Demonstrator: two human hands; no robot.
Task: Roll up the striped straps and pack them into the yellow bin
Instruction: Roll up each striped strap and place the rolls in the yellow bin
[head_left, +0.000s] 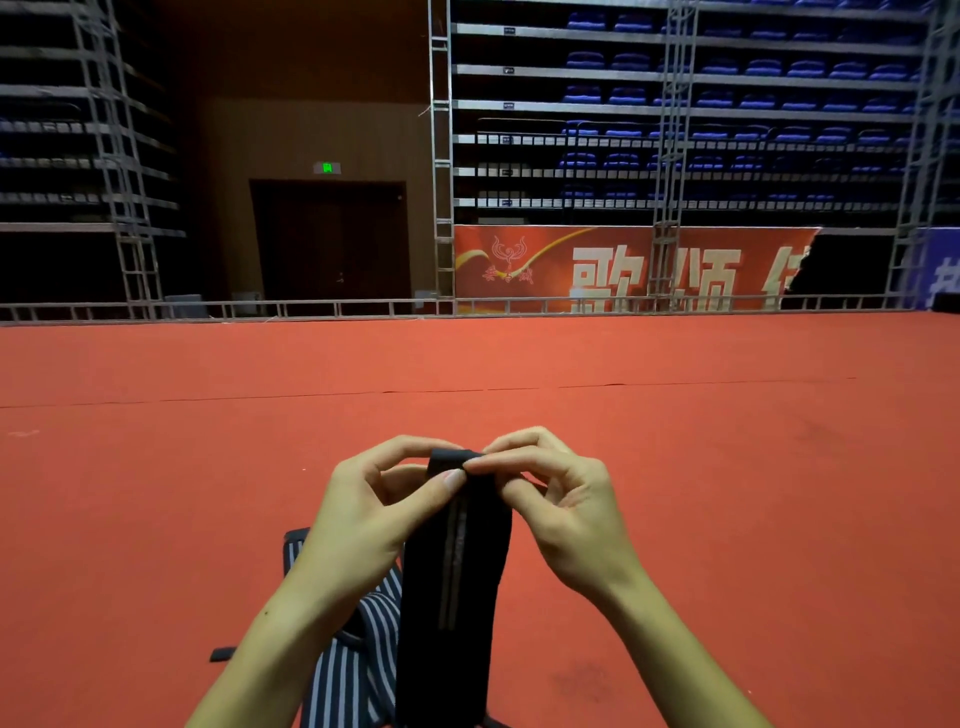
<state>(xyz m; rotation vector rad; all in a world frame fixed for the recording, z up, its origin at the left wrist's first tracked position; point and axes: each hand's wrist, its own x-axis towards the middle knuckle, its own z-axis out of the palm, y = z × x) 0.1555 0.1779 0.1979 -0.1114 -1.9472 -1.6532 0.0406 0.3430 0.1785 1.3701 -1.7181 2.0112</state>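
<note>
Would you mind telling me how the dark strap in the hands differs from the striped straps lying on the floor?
The dark strap hangs upright, pinched at its top end by the left hand and the right hand; the striped straps lie loose on the red carpet, untouched. The dark strap shows a mostly black face with one pale line down the middle, while the striped straps show many dark and white stripes. Both are long, flat and unrolled.

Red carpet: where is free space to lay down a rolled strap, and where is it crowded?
The red carpet is bare right of the right hand, left of the left hand, and ahead up to the seam. It is crowded below the hands, where the black strap hangs over the striped straps.
</note>
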